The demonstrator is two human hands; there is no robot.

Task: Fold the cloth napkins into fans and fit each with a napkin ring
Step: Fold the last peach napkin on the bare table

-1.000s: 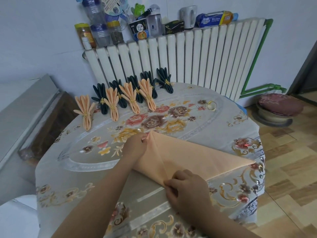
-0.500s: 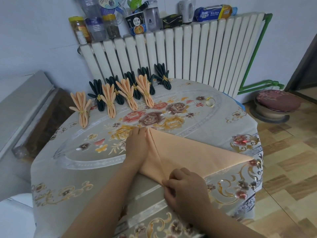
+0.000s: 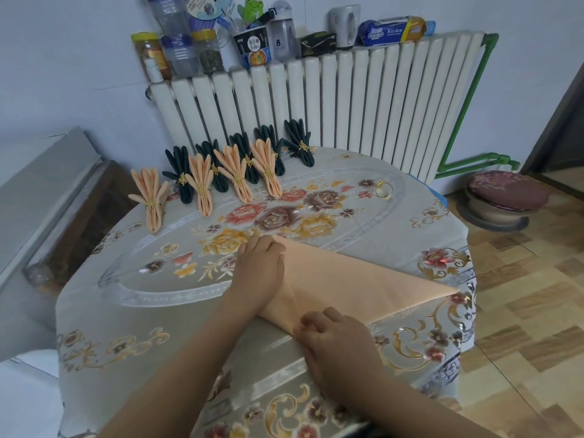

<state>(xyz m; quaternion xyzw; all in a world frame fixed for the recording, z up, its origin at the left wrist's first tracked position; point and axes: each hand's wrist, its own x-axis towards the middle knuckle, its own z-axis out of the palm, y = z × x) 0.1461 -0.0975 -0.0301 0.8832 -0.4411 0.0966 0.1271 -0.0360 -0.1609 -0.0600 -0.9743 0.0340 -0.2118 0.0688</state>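
Observation:
A peach cloth napkin (image 3: 354, 286) lies folded into a triangle on the flowered tablecloth (image 3: 158, 311). My left hand (image 3: 260, 270) presses flat on the napkin's left edge near its far corner. My right hand (image 3: 335, 338) pinches the near corner with curled fingers. A loose gold napkin ring (image 3: 384, 189) lies on the cloth beyond the napkin, to the right. Several finished fans stand in rows at the back left, peach ones (image 3: 202, 184) in front and dark green ones (image 3: 298, 142) behind, each with a gold ring.
A white radiator (image 3: 347, 99) stands behind the table, its top crowded with jars, bottles and boxes (image 3: 252, 49). A round cushioned stool (image 3: 505, 194) sits on the wooden floor to the right. A grey slab (image 3: 41, 191) leans at the left.
My left hand has slid a little along the napkin's left edge and now lies flatter. My right hand keeps its hold on the near corner. The view has shifted slightly.

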